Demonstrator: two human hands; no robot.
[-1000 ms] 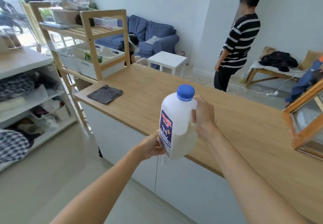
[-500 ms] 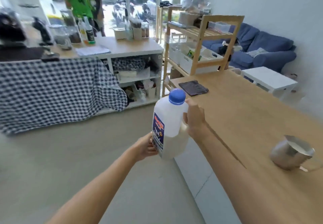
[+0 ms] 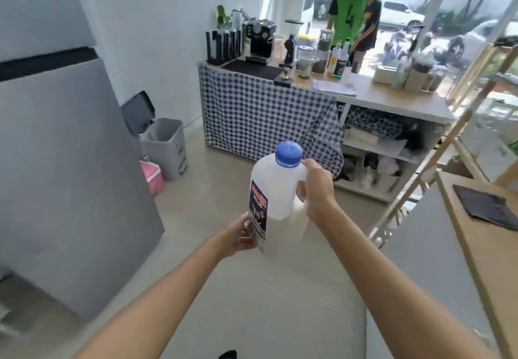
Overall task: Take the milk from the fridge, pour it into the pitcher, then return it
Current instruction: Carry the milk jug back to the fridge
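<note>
I hold a white plastic milk jug (image 3: 276,190) upright in front of me, over the floor; it has a blue cap and a dark label with red letters. My right hand (image 3: 316,190) grips its handle near the top. My left hand (image 3: 241,234) supports its lower left corner by the label. The grey fridge (image 3: 64,162) fills the left side, both doors shut. The pitcher is out of view.
A grey pedal bin (image 3: 165,148) and a pink box (image 3: 152,179) stand past the fridge. A checked-cloth counter (image 3: 266,114) with a coffee machine lies ahead. The wooden counter (image 3: 499,246) with a dark cloth is at right. Two people stand outside the window.
My view has swung left from the wooden counter and pitcher to the fridge. The jug stays upright in both hands.
</note>
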